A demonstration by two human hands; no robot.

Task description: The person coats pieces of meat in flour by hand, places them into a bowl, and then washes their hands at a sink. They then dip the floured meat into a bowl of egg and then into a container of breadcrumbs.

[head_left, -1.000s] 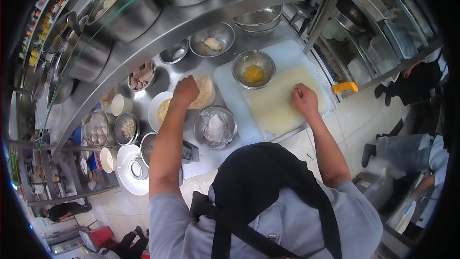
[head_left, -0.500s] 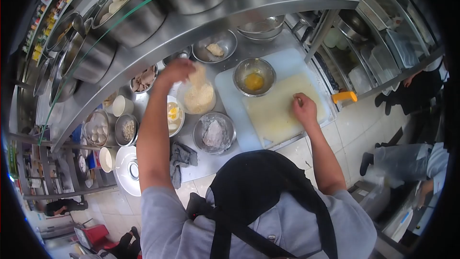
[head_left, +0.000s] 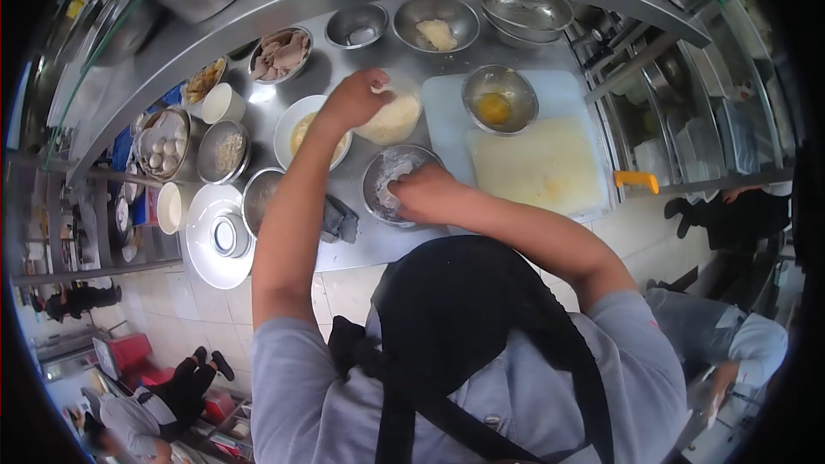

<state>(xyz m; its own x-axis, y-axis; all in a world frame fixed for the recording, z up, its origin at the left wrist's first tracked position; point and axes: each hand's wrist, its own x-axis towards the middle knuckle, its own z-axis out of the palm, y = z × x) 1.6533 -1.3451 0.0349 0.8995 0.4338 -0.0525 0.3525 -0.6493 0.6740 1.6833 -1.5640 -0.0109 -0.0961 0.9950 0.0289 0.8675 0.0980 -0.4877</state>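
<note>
My left hand (head_left: 359,100) is over the left rim of a tub of pale crumbs (head_left: 397,118). Its fingers are loosely bent and apart, with nothing visible in them. My right hand (head_left: 427,192) reaches down into a metal bowl (head_left: 371,167) holding a white floury lump (head_left: 394,170). Its fingers are curled and mostly hidden, so what they grip does not show. Beyond the right hand, a metal bowl of beaten egg (head_left: 495,108) stands on a white cutting board (head_left: 447,103). Left of the tub, a white bowl with yellowish liquid (head_left: 302,131) is partly behind my left forearm.
At the back stand a bowl of meat slices (head_left: 280,56), an empty metal bowl (head_left: 357,28) and a bowl with a pale lump (head_left: 436,33). A white plate (head_left: 204,245) and grey cloth (head_left: 340,220) lie at left. An orange handle (head_left: 637,181) sticks out right.
My right hand has moved left from the cutting board into the floury bowl. My left hand, from which crumbs were falling, has lowered to the tub's rim. The view has shifted.
</note>
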